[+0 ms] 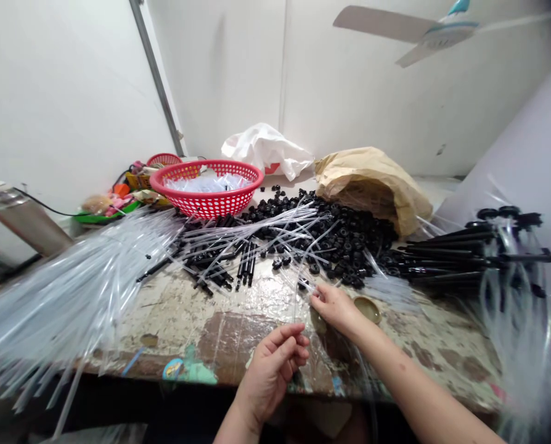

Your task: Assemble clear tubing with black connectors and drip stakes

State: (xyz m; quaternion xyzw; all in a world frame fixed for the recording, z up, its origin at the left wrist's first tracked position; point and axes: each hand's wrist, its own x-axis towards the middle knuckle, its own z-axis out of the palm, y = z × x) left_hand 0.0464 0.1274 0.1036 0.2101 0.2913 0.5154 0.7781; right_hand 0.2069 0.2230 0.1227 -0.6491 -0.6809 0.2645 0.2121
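Observation:
My right hand point(333, 304) is closed, thumb and fingers pinching a thin clear plastic tube point(307, 285) just in front of the black pile. Nearer the table's front edge, my left hand point(278, 357) has its fingers curled and its thumb against the index finger. A faint clear strand rises near its fingertips; whether the hand grips it is unclear. Small black plastic fittings point(340, 237) are heaped beyond my hands. Loose clear tubes point(257, 229) lie across that heap, some with black tube pieces point(246, 265) beside them. A small round dish point(367, 310) sits beside my right wrist.
A big bundle of clear tubes point(95, 277) overhangs the worn table point(174, 320) at left. Behind stand a red basket point(206, 203) of clear pieces, a white bag point(266, 148) and an open brown bag point(372, 166). Black stakes with tubing point(451, 256) lie at right.

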